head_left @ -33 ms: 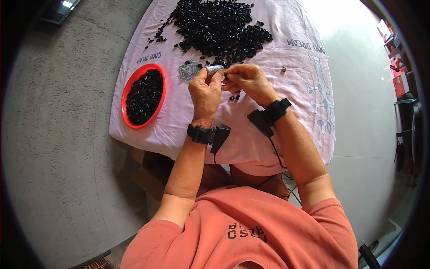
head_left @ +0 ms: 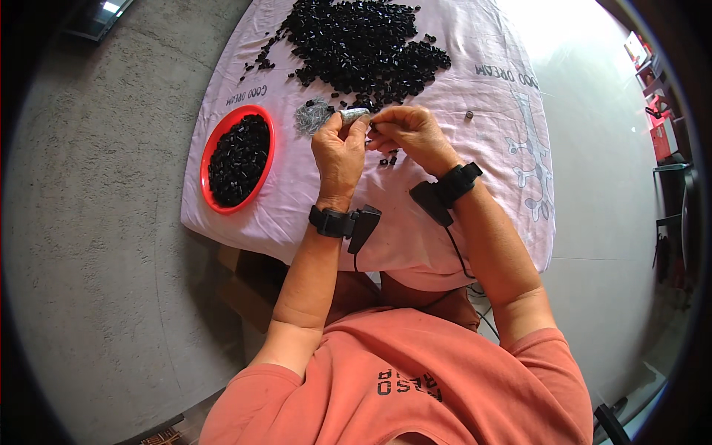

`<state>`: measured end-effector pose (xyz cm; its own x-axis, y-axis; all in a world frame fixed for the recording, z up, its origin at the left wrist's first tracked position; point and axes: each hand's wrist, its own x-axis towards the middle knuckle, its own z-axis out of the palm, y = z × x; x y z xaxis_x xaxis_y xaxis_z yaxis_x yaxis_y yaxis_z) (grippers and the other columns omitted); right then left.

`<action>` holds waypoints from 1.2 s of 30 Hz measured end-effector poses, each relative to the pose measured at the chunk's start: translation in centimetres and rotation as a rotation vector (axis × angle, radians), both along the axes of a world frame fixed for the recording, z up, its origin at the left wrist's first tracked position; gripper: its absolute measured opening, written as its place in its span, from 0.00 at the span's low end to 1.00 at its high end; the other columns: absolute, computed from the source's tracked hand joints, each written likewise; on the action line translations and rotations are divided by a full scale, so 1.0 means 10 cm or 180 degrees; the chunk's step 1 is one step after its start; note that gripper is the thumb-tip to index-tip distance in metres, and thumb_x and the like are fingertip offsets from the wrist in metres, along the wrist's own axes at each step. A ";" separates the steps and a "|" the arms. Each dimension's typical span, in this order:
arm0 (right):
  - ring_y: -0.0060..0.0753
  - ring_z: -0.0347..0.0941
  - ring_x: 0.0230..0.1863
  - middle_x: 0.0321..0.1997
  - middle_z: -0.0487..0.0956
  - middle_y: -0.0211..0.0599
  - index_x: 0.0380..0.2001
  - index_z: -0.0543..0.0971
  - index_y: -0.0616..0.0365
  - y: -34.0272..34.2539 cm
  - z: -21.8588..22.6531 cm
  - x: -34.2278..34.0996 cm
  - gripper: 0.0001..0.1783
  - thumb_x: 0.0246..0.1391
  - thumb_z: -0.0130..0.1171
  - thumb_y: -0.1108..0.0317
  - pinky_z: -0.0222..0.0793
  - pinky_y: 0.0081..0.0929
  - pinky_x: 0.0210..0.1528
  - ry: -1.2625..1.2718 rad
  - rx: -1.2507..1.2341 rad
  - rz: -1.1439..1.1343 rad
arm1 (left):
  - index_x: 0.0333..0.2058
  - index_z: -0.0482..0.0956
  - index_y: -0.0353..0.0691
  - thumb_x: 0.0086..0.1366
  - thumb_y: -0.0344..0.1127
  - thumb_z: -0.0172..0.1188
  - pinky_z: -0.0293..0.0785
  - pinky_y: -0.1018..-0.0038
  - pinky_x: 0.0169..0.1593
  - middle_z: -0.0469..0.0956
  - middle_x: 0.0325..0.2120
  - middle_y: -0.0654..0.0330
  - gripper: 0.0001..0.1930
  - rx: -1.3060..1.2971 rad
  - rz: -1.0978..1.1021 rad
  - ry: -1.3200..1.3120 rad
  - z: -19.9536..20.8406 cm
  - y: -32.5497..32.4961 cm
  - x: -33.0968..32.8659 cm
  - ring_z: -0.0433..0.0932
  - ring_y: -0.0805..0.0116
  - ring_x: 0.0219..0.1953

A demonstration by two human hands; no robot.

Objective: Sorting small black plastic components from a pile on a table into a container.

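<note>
Both my hands meet over the pink cloth, just below a heap of small black pieces (head_left: pixel 363 48). My left hand (head_left: pixel 341 156) is closed in a pinch, with a silvery-grey wrap (head_left: pixel 354 115) around its index finger. What its fingertips grip is too small to make out. Against those fingertips, my right hand (head_left: pixel 419 137) pinches a tiny black piece (head_left: pixel 373 127), mostly covered by the fingers. Left of my left hand lies a tangle of thin silvery pins or wires (head_left: pixel 314 117). A few loose black pieces (head_left: pixel 389 160) rest below my hands.
At the left stands a red round tray (head_left: pixel 272 148) filled with black pieces. A small ring-like piece (head_left: pixel 469 116) lies to the right on the pink cloth (head_left: pixel 497 193). Black bands with boxes circle both my wrists, and a cable (head_left: pixel 458 252) hangs from the right one.
</note>
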<state>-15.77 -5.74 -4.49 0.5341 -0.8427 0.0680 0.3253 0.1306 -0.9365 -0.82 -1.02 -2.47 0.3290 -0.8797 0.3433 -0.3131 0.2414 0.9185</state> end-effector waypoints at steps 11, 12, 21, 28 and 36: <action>0.27 0.84 0.38 0.38 0.84 0.38 0.47 0.78 0.65 0.00 0.05 -0.02 0.09 0.66 0.55 0.74 0.81 0.20 0.38 0.0188 0.0001 0.0012 | 0.34 0.82 0.31 0.65 0.28 0.64 0.72 0.78 0.30 0.83 0.25 0.62 0.05 0.0074 0.0002 -0.0097 0.02 0.02 0.02 0.75 0.80 0.26; 0.27 0.84 0.38 0.38 0.84 0.38 0.47 0.78 0.65 0.01 0.06 -0.02 0.09 0.66 0.55 0.74 0.81 0.20 0.38 0.0185 -0.0022 0.0003 | 0.33 0.82 0.32 0.65 0.28 0.64 0.72 0.77 0.30 0.83 0.25 0.62 0.05 0.0082 0.0012 -0.0178 0.02 0.02 0.03 0.75 0.80 0.26; 0.27 0.84 0.38 0.37 0.83 0.38 0.45 0.78 0.65 0.03 0.05 0.02 0.08 0.65 0.56 0.75 0.81 0.20 0.39 0.0029 -0.0162 -0.0199 | 0.34 0.82 0.32 0.65 0.29 0.64 0.73 0.76 0.31 0.83 0.25 0.61 0.05 0.0046 0.0068 -0.0282 0.05 0.01 0.02 0.77 0.79 0.26; 0.26 0.83 0.38 0.37 0.83 0.37 0.46 0.78 0.65 0.03 0.03 0.03 0.08 0.65 0.56 0.75 0.81 0.20 0.40 -0.0074 -0.0152 -0.0319 | 0.34 0.82 0.32 0.65 0.29 0.64 0.74 0.77 0.31 0.84 0.26 0.60 0.05 -0.0046 0.0023 -0.0258 0.02 -0.02 0.04 0.78 0.78 0.26; 0.27 0.84 0.39 0.38 0.84 0.39 0.47 0.77 0.65 0.06 0.06 0.03 0.10 0.64 0.57 0.76 0.82 0.21 0.40 -0.0258 0.0001 -0.0303 | 0.33 0.81 0.32 0.65 0.29 0.64 0.71 0.79 0.28 0.82 0.25 0.63 0.05 0.0062 -0.0148 -0.0011 0.09 -0.01 0.03 0.75 0.82 0.26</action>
<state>-15.43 -5.18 -3.93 0.4444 -0.8894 0.1075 0.4111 0.0958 -0.9066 -0.51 -1.14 -1.61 0.2864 -0.9005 0.3272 -0.3053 0.2379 0.9221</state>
